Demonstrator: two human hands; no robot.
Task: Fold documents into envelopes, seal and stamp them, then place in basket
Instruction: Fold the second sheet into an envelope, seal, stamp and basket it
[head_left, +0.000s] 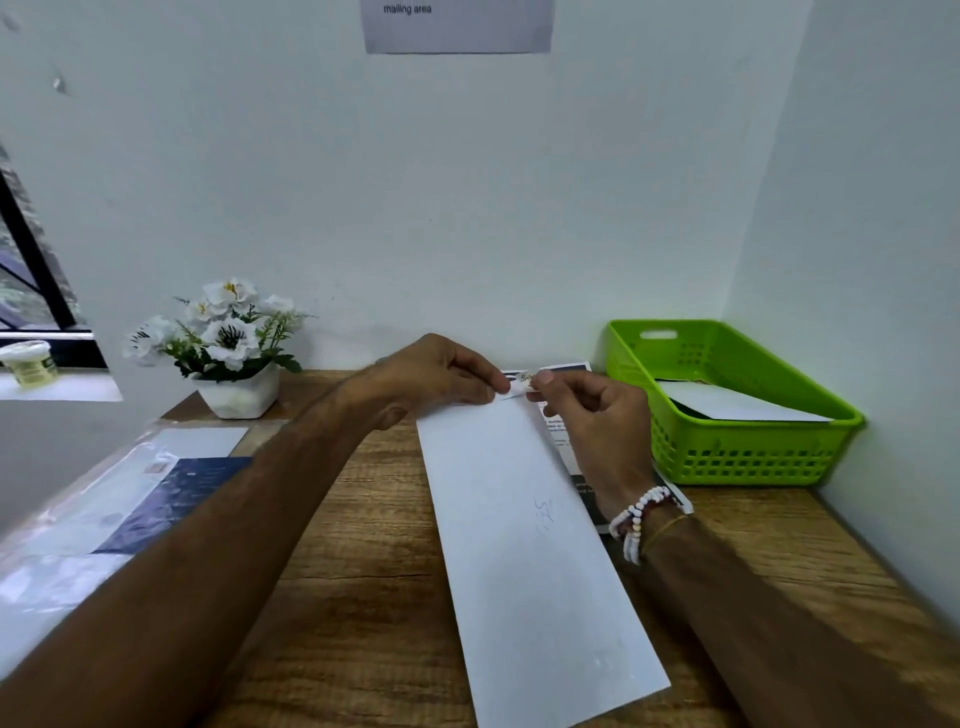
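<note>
A long white envelope (524, 545) lies lengthwise on the wooden desk (358, 597), running from the near edge toward the wall. Above its far end my left hand (441, 374) and my right hand (597, 415) pinch a small white stamp sticker (521, 383) between fingertips, one hand on each side. A printed document (582, 483) lies partly under the envelope and under my right hand. The green plastic basket (737, 457) stands at the right against the wall, with a white envelope (737, 405) inside it.
A white pot of white artificial flowers (228, 348) stands at the back left. A clear plastic sleeve with papers and a dark blue sheet (130, 499) lies at the left desk edge. A small jar (31, 364) sits on the window sill. Walls close in behind and right.
</note>
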